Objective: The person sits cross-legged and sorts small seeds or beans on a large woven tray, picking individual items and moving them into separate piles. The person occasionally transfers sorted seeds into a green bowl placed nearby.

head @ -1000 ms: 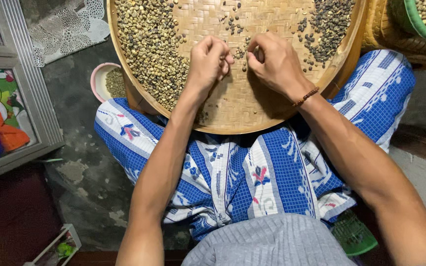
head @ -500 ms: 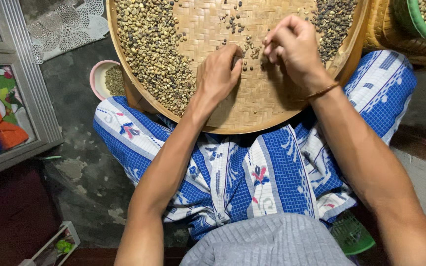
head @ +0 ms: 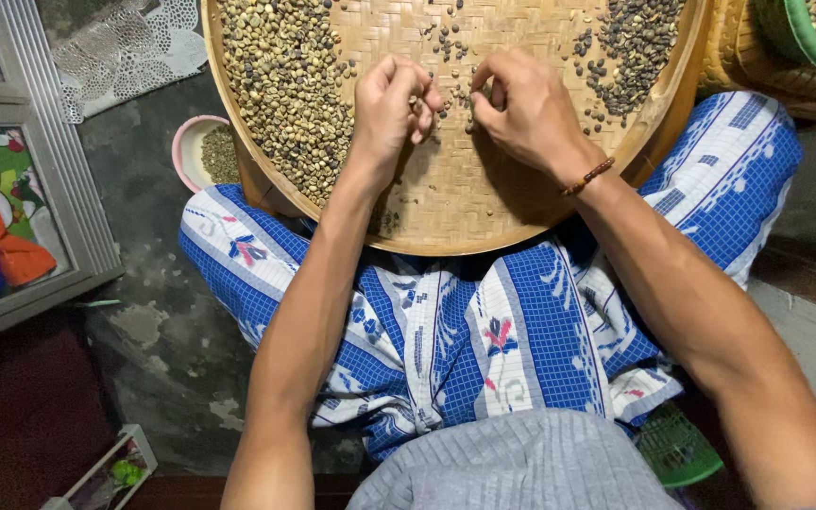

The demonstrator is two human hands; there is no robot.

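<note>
While my hands sort: both work mid-tray on the woven bamboo tray (head: 446, 203) across my lap.
Left hand (head: 391, 106): fingertips pinched on a few beans.
Right hand (head: 521, 111): fingers curled, pinching beans.
Pale beans (head: 285, 85): heaped at the tray's left edge.
Dark beans (head: 630, 42): right edge.
Next, I judge: fine picking, one bean apiece.

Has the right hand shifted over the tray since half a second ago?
Yes. The right hand has come back down and left from near the dark bean pile, now close beside the left hand mid-tray.
</note>
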